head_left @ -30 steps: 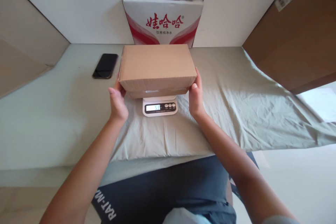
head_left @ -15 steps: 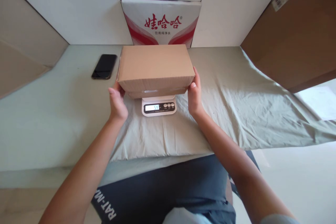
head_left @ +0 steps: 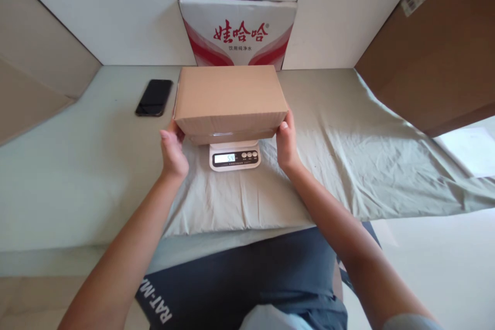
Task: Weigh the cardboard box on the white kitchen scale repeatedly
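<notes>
A brown cardboard box sits over a white digital kitchen scale, whose platform it mostly hides. The scale's lit display seems to read 54, with round buttons to its right. At the box's lower left corner is my left hand, its thumb up and its fingers partly hidden behind the box. My right hand holds the lower right side, thumb near the front corner and fingers along the side. Between them the two hands grip the box from both ends.
A black phone lies left of the box on the pale green cloth. Behind stand white cartons and a white-and-red carton. Large brown boxes flank the left and right. Paper lies at far right.
Almost nothing differs. The fingers of my right hand sit slightly lower along the box's side; the box, the scale and its reading look the same.
</notes>
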`<state>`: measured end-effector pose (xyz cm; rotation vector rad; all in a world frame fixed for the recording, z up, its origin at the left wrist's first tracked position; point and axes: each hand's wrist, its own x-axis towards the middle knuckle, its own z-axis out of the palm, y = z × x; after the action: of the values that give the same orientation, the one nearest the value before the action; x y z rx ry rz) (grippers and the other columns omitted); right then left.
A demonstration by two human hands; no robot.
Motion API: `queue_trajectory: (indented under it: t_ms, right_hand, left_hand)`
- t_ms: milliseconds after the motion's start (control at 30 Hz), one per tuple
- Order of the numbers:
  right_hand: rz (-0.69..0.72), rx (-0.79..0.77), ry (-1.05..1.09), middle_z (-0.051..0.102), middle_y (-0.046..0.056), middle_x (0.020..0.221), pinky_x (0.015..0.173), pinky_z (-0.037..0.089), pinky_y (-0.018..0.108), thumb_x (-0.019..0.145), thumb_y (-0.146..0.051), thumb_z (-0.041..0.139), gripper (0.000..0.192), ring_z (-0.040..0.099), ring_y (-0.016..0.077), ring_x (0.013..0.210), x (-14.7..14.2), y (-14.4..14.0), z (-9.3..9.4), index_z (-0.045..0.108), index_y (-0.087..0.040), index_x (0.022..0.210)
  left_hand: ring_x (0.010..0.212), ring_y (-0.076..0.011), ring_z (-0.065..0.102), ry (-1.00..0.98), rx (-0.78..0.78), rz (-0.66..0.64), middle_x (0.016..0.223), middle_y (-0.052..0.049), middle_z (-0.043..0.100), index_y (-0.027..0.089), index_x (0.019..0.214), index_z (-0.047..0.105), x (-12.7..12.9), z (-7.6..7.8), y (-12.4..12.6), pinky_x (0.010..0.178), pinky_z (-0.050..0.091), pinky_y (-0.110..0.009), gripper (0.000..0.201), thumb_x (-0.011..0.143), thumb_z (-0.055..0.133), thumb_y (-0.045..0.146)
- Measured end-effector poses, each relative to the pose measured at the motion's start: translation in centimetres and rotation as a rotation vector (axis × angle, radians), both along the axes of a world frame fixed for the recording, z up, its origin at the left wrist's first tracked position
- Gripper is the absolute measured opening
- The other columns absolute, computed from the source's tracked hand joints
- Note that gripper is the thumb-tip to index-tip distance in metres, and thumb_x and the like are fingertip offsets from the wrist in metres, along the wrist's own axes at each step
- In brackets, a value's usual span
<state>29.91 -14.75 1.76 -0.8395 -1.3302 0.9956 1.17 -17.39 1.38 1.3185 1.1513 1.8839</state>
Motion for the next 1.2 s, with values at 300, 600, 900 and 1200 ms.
queue_trajectory:
  t_ms: [300,600,900,1200]
  right_hand:
    - [0.003,-0.028,0.055,0.037,-0.006,0.195,0.156,0.018,0.066,0.099,-0.088,0.056,0.085,0.021,0.0342,0.188,0.0,0.0,0.0,0.047,-0.045,0.172]
    - [-0.016,-0.045,0.023,0.041,-0.004,0.193,0.155,0.023,0.066,0.099,-0.090,0.056,0.088,0.026,0.0338,0.186,-0.1,0.0,0.2,0.046,-0.045,0.174]
    - [-0.010,-0.051,0.036,0.046,-0.003,0.191,0.156,0.022,0.064,0.098,-0.090,0.057,0.088,0.027,0.0332,0.186,-0.2,-0.1,0.4,0.049,-0.043,0.172]
    - [0.023,0.032,0.003,0.066,0.002,0.175,0.148,0.040,0.054,0.103,-0.086,0.050,0.076,0.051,0.0343,0.173,-1.0,-0.5,1.2,0.062,-0.039,0.163]
  left_hand:
    - [0.145,-0.0381,0.074,-0.005,0.003,-0.027,0.141,-0.018,0.084,0.023,0.131,0.086,0.1,-0.1,-0.2,0.125,0.055,-0.048,0.107,0.094,0.035,0.109]
    - [0.156,-0.0422,0.065,-0.012,-0.076,-0.025,0.145,-0.015,0.083,0.026,0.127,0.087,-0.2,-0.3,-0.5,0.133,0.053,-0.054,0.092,0.094,0.051,0.104]
    - [0.163,-0.0442,0.059,-0.037,-0.094,-0.031,0.144,-0.015,0.083,0.027,0.125,0.087,-0.2,-0.4,-0.4,0.138,0.050,-0.058,0.091,0.091,0.055,0.105]
    - [0.158,-0.0456,0.064,-0.007,-0.079,-0.056,0.134,-0.016,0.086,0.026,0.122,0.090,-0.8,-1.2,-0.1,0.131,0.057,-0.060,0.080,0.099,0.055,0.095]
